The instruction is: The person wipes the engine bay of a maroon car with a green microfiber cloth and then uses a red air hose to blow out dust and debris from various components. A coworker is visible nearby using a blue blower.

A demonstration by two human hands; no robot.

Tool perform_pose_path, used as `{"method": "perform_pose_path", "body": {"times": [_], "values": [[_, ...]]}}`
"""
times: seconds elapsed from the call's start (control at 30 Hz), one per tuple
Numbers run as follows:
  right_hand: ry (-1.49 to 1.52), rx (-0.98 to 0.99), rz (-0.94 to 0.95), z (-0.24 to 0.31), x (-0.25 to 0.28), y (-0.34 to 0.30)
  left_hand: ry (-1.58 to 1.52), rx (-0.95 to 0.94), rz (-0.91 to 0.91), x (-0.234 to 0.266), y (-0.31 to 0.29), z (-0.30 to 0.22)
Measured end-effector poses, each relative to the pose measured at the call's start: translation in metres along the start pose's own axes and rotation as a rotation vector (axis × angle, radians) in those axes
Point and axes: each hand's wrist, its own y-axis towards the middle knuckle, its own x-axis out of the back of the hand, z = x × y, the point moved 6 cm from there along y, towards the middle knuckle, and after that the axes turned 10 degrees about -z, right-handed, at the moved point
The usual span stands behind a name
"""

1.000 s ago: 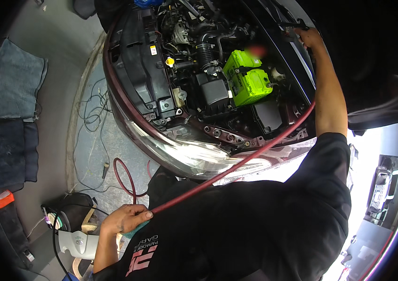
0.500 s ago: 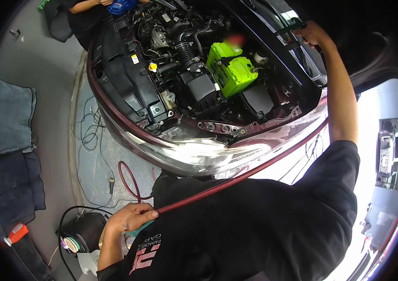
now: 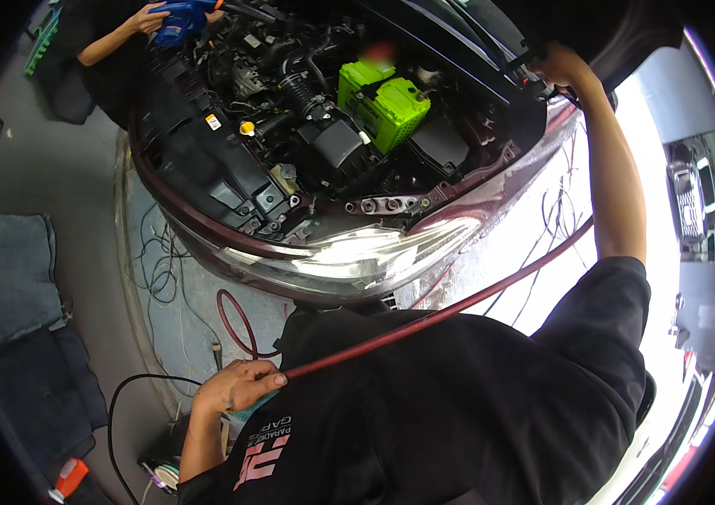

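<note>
My left hand (image 3: pixel 244 385) is closed round a red hose (image 3: pixel 425 321) at my chest, with a teal cloth (image 3: pixel 252 407) tucked beneath its fingers. From there the hose runs rightward across my front and passes behind my right forearm. My right hand (image 3: pixel 566 67) reaches out to the base of the windshield, closed on a dark gun-shaped tool (image 3: pixel 528 61); shadow blurs its outline. Below that hand lies the open engine bay of a dark red car, with a bright green battery (image 3: pixel 400 108), a black box (image 3: pixel 336 141) and a yellow cap (image 3: pixel 247 128).
Another person's hand (image 3: pixel 149 18) holds a blue power tool (image 3: pixel 174 23) over the far left of the bay. Cables (image 3: pixel 160 261) lie on the floor by the bumper. Dark floor mats (image 3: pixel 12 278) and an orange object (image 3: pixel 71 476) are at the left.
My view has shifted, so the car sits further left and higher. My right hand with the tool has moved toward the near corner of the windshield. More of the blue tool shows.
</note>
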Motion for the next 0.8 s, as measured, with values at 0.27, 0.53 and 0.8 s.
{"method": "perform_pose_path", "body": {"times": [0.27, 0.53, 0.8], "values": [[-0.179, -0.025, -0.145, -0.052, 0.001, -0.054, 0.071, -0.014, 0.065, 0.015, 0.006, 0.003], [-0.128, -0.246, -0.030, -0.070, -0.016, -0.091, 0.144, 0.001, 0.091, 0.026, 0.005, 0.010], [-0.008, -0.319, -0.076, -0.077, -0.022, -0.103, 0.149, -0.017, 0.094, 0.031, 0.004, 0.009]]}}
